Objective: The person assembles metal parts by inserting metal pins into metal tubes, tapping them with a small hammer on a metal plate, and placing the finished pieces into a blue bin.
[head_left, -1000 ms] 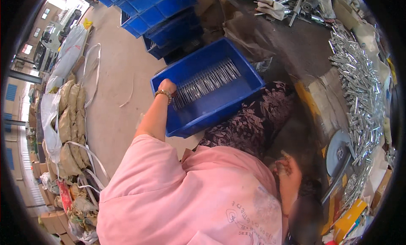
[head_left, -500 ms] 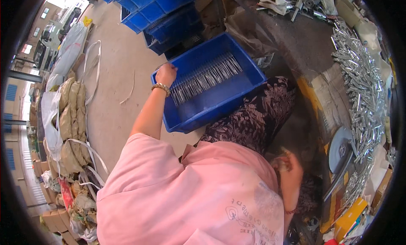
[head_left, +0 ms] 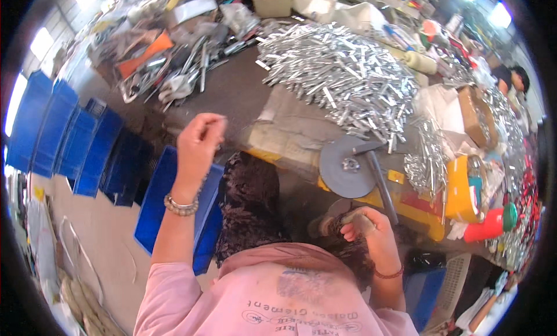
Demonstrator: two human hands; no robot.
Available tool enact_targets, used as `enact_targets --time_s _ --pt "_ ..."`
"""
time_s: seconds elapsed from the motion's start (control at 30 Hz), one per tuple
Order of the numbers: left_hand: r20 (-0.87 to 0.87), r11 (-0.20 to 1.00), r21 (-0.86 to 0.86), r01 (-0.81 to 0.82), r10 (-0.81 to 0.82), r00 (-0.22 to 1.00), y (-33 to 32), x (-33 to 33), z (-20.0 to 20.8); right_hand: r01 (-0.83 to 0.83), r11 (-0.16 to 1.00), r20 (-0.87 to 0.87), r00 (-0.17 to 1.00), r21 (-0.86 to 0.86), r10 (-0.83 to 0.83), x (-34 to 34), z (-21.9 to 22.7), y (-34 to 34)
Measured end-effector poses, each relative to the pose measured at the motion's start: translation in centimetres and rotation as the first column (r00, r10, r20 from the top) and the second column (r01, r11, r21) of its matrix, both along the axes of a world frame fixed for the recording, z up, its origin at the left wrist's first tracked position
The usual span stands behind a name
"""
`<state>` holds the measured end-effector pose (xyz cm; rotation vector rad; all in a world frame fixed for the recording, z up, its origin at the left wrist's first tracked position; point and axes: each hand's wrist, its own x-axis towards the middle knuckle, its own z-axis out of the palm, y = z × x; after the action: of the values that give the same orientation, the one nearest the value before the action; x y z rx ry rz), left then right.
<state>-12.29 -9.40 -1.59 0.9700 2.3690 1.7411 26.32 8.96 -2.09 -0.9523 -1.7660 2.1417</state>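
My left hand [head_left: 200, 142], with a beaded bracelet on its wrist, is raised near the worktable's edge, beside the blue bin [head_left: 155, 205]. Its fingers are curled together and nothing shows in them. In front of my body on the right, my right hand [head_left: 366, 229] is closed, thumb against the fingers; whatever it may hold is too small to tell. A hammer [head_left: 380, 185] lies with its head on a round grey disc [head_left: 342, 171] at the near edge of the table. Behind the disc is a large heap of short silvery metal rods [head_left: 342, 69].
Stacked blue crates [head_left: 75, 139] stand at the left. Mixed metal parts [head_left: 185, 69] and plastic bags cover the table's far left. On the right are a smaller rod pile [head_left: 426, 162], a yellow box [head_left: 461, 188] and a red container [head_left: 486, 226]. Another person [head_left: 513, 81] is far right.
My view has swung right, from the bin of rods to the worktable. My left hand has left the bin and come up near the table edge. My right hand stays closed near my body.
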Motion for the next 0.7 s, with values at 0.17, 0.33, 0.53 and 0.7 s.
enact_targets --time_s 0.17,0.33,0.53,0.7 --pt "-0.233 0.953 -0.064 0.296 -0.303 0.924 10.6 2.2 2.3 0.006 0.999 -0.040 0.999 -0.046 -0.008 1.6 0.8 1.2" --pt "-0.399 0.918 -0.380 0.111 -0.271 0.876 18.1 3.1 0.9 -0.067 0.994 0.012 0.998 -0.084 0.068 1.4 2.0 0.7" --pt "-0.525 0.920 -0.391 0.021 -0.241 0.816 18.2 3.1 0.7 -0.103 0.995 -0.002 0.995 0.014 0.103 1.2 3.1 0.8" --pt "-0.419 0.893 -0.447 0.060 -0.268 0.867 15.0 4.1 2.8 -0.144 0.938 0.033 0.990 0.314 0.140 3.3 5.8 2.6"
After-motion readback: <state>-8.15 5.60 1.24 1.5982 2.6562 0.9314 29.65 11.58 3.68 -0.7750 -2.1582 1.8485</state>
